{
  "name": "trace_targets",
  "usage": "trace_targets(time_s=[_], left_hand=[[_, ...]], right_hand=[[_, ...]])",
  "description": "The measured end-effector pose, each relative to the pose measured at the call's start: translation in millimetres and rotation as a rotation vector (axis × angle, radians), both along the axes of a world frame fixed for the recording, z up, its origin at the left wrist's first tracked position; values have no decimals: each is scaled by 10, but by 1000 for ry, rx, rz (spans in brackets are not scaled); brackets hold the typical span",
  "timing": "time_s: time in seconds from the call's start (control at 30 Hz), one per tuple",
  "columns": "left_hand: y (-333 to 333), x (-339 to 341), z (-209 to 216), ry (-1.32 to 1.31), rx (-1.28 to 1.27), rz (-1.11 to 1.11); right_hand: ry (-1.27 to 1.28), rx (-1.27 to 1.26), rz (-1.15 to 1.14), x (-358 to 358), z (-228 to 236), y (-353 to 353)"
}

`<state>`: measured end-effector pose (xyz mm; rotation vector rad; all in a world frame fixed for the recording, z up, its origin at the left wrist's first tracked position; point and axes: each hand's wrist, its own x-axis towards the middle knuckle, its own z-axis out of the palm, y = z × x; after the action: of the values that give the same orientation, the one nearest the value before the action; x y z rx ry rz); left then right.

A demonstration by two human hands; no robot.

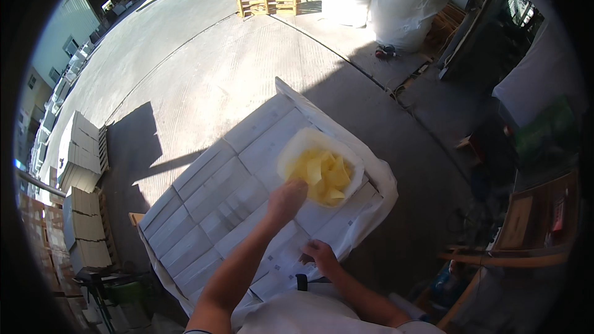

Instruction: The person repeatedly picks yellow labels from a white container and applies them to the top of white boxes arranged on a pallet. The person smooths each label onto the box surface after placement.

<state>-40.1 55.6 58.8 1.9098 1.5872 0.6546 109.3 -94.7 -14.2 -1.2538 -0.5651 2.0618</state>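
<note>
Tub, white plastic [302, 141], holding yellow slips [325, 176]: on stacked white cartons [201, 192], near their sheet-draped right edge. Left hand [288, 200]: at tub's near rim; grip, I cannot tell. Right hand [319, 253]: loosely curled, fingers parted, over cartons. Concrete floor [204, 74]: open beyond.

Mid-frame: stack of white boxes [213, 235] is carrying everything, its top running as a tight grid. White sheeting [385, 188] is wrapping its right edge. Pale tub [288, 153] is sitting upper right on top, holding yellow strips [325, 176].
</note>
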Motion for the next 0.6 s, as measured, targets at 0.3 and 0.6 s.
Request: trace_targets(time_s=[0.3, 0.6], left_hand=[[-1797, -1143, -636, -328, -857, 427], [-2230, -1201, -965, -974, -801, 787]], right_hand=[[-229, 175, 36, -329, -36, 168], [-395, 270, 23, -651, -233, 220]])
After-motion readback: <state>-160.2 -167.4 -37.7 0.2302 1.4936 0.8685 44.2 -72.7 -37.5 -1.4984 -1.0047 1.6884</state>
